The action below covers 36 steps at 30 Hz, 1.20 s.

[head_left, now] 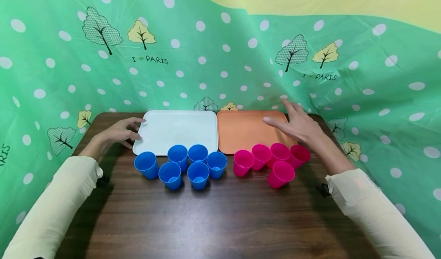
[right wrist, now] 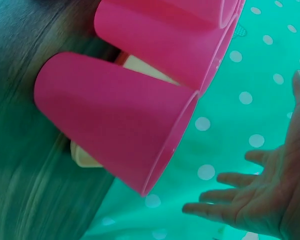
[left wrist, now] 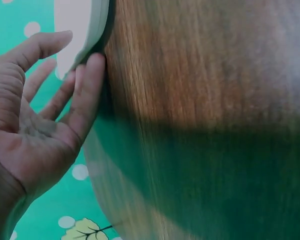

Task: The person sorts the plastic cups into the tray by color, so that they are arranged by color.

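In the head view my left hand (head_left: 120, 132) is at the left edge of a white tray (head_left: 179, 132), its fingers spread apart. The left wrist view has the thumb overlapping the rim of that tray (left wrist: 82, 30) and the other fingertips close by its corner. My right hand (head_left: 299, 123), fingers extended and thumb spread wide, hovers over the right side of an orange tray (head_left: 241, 132), holding nothing. Pink cups (right wrist: 115, 120) appear large beside this hand (right wrist: 270, 190) in the right wrist view, apart from its fingers.
Several blue cups (head_left: 177, 155) stand upright in front of the white tray. Several pink cups (head_left: 281, 175) stand before the orange one. Both trays lie side by side at the far side of a dark wooden table (head_left: 220, 220), with a green dotted curtain (head_left: 224, 60) behind.
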Available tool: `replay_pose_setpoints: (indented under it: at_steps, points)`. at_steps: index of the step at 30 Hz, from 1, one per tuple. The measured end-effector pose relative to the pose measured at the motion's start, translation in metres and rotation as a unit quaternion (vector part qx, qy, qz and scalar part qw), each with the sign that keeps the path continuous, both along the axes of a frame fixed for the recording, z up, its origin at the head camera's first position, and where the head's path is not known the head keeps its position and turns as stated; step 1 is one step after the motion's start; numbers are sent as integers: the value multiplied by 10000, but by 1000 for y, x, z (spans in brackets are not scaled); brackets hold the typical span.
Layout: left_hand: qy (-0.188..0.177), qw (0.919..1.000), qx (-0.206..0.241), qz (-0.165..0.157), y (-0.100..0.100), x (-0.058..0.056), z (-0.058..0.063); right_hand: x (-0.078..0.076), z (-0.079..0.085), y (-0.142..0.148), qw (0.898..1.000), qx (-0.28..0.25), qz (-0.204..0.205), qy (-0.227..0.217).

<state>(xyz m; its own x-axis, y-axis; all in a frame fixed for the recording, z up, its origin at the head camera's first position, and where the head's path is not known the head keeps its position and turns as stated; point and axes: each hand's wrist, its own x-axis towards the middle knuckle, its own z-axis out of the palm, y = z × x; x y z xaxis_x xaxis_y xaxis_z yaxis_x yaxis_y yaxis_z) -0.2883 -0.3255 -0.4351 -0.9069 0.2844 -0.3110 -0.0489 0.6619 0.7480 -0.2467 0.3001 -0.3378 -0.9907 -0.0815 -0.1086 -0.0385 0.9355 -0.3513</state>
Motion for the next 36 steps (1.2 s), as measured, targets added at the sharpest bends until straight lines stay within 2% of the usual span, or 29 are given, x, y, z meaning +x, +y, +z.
replay_pose_setpoints:
  at_steps: [3, 7, 15, 20, 24, 27, 31, 36]
  points:
    - [-76, 9997, 226, -54, -6, -6, -7, -2, 0, -6, 9999, -50, -17, -87]
    - [-176, 9995, 280, -12, -10, -10, -11, -3, 1, -15, 9999, -99, 8, -136]
    - [-368, 9992, 125, -120, -7, -17, -6, -2, 3, -34, 9997, -94, 163, -152]
    - [-420, 9988, 2, -238, -4, -18, -4, 2, -3, -49, 9993, -107, 327, -165]
    - [-581, 9980, -12, -264, -6, -14, -7, 5, -13, -60, 9977, -204, 626, -131]
    - [-602, 9978, -25, -269, -8, -13, -8, 7, -17, -68, 9941, -408, 996, -98]
    - [-541, 9982, -46, -245, -5, -16, -5, 9, -17, -77, 9875, -688, 1404, -209]
    - [-534, 9982, -105, -238, -3, -19, 0, 15, -13, -89, 9799, -781, 1793, -382]
